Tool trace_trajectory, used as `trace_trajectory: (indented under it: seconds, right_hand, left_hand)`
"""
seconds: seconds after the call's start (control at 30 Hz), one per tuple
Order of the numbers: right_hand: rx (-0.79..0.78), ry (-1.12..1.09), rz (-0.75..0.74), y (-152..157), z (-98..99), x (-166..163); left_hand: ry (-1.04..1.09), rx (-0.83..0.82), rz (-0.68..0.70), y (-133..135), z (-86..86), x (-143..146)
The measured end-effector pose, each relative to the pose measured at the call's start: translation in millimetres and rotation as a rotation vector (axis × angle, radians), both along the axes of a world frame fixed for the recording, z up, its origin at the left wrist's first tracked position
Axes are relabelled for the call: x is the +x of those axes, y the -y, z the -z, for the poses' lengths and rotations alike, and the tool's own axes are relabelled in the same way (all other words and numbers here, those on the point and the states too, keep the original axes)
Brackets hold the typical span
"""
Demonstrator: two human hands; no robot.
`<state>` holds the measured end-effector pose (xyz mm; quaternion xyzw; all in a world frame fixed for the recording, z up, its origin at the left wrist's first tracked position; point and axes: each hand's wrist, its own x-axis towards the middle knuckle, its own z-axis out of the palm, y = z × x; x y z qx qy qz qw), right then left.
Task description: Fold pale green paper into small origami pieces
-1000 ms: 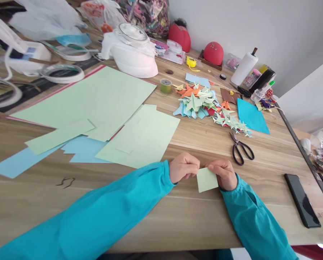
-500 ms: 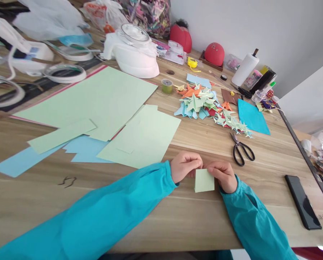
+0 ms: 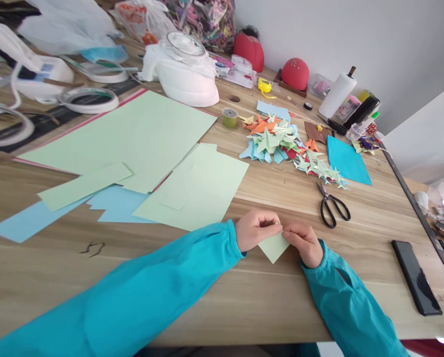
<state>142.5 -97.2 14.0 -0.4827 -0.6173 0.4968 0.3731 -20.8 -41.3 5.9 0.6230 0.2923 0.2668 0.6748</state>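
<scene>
Head view: left hand (image 3: 257, 230) and right hand (image 3: 305, 244) pinch the small green paper (image 3: 273, 249); from their grip, one corner points toward the tabletop's (image 3: 225, 307) near edge.

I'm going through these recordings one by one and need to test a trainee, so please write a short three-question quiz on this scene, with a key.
1. Multiple choice: what are the left hand and right hand both holding?
A) a yellow tape measure
B) a small pale green paper
C) a red pincushion

2. True or false: in the picture, the black phone lies to the left of the scissors.

3. Fill in: the folded paper stars lie ____ from the person than the hands do.

Key: 1. B; 2. False, it lies to their right; 3. farther.
</scene>
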Motion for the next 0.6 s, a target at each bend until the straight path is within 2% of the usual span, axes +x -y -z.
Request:
trace_trajectory:
  seconds: [0.13,0.43,0.6]
  right_hand:
    - [0.029,0.011,-0.024,-0.4,0.6,-0.1]
    - [-0.033,-0.083,-0.025,-3.2,5.8,6.9]
    - [-0.051,-0.118,-0.02,-3.0,7.5,7.8]
  left_hand:
    - [-0.021,-0.003,0.043,-0.1,3.7,1.5]
    - [0.002,-0.209,-0.093,2.5,-8.4,-1.4]
    - [0.018,-0.243,-0.131,2.2,-11.0,-1.3]
